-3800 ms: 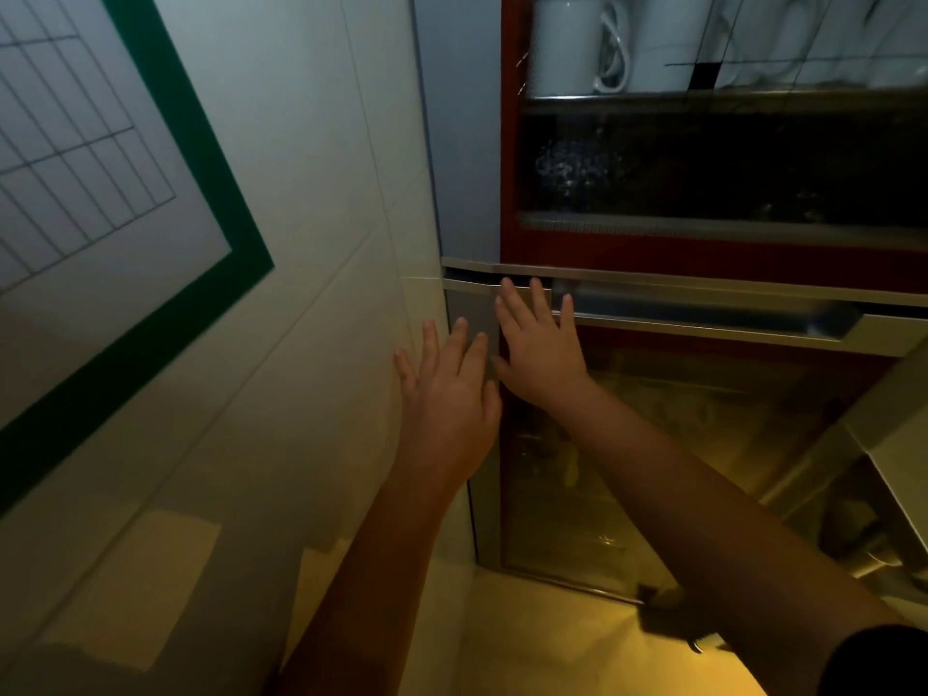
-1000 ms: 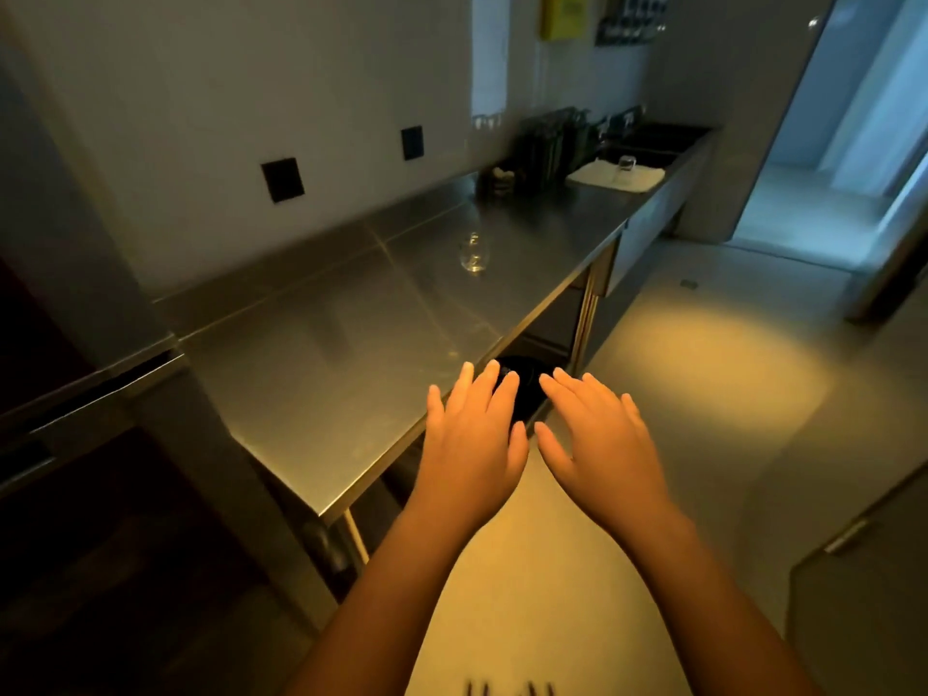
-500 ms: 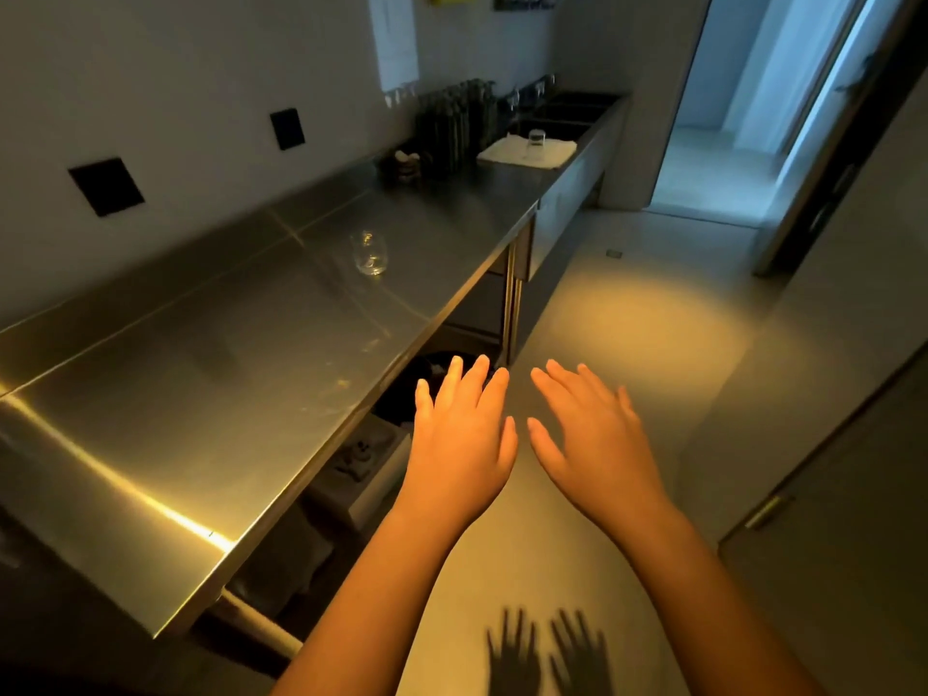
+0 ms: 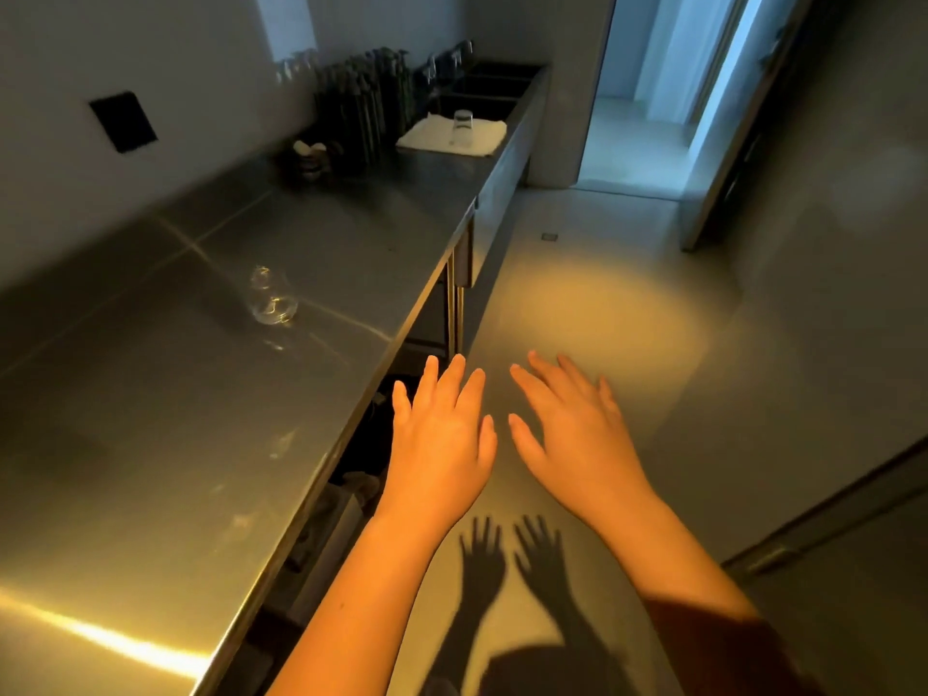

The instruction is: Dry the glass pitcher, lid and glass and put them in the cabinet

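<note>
A clear glass lid [image 4: 271, 297] lies on the steel counter [image 4: 165, 424], left of and beyond my hands. Far down the counter a drinking glass [image 4: 462, 127] stands upside down on a white cloth [image 4: 452, 136] beside the sink [image 4: 484, 87]. My left hand [image 4: 442, 444] is held flat with fingers apart just off the counter's front edge, holding nothing. My right hand [image 4: 572, 429] is beside it over the floor, also flat and empty. No pitcher is in view.
Dark bottles [image 4: 366, 100] and a small bowl of items [image 4: 309, 155] stand against the wall near the cloth. Shelves with stored things show under the counter [image 4: 351, 474]. A doorway [image 4: 648, 87] opens at the far end. A cabinet door [image 4: 853, 535] is at right.
The view has swung from the cabinet front to along the counter and moved forward. Both hands left the cabinet door and stay flat and empty in front of me.
</note>
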Motion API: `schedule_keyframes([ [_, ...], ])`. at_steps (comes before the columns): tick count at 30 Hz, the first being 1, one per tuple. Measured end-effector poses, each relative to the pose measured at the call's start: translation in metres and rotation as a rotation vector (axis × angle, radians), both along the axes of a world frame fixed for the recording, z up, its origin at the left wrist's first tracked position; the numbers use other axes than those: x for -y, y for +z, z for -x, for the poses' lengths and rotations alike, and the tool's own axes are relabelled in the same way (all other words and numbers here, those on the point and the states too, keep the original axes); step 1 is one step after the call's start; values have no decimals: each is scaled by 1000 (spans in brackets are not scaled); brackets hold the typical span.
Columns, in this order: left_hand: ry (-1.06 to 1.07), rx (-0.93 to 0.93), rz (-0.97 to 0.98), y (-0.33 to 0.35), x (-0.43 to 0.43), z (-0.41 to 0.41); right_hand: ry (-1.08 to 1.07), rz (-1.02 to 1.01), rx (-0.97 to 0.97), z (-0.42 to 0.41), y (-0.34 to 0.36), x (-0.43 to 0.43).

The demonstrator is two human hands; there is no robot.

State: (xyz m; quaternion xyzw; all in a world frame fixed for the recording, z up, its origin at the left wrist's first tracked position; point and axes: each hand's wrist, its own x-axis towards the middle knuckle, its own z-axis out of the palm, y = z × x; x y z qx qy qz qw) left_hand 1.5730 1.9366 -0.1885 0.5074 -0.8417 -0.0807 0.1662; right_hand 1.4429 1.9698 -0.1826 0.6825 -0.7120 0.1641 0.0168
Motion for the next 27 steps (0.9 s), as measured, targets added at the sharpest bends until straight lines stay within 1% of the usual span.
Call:
schedule_keyframes([
  [5,-22,-5,3,6,78,7,-12,15,-28,4,11,72],
  [8,-47,9,-21,10,111,15,-23,-40,3,15,16,103],
  [10,-70,38,-48,11,131,23,-49,-75,-17,24,16,121],
  [15,-81,78,-72,11,183,51,-84,-104,4,49,8,174],
  [17,-85,60,-92,11,202,67,-109,-75,18,64,0,196],
  [19,-86,44,-98,11,223,87,-84,51,-8,85,-11,219],
  [21,-82,58,-83,10,248,110,-61,120,-12,109,-19,244],
  [24,-52,86,-45,10,290,153,-79,130,-37,153,-21,288],
  [27,-20,106,-39,17,332,200,-87,110,13,201,-12,331],
])
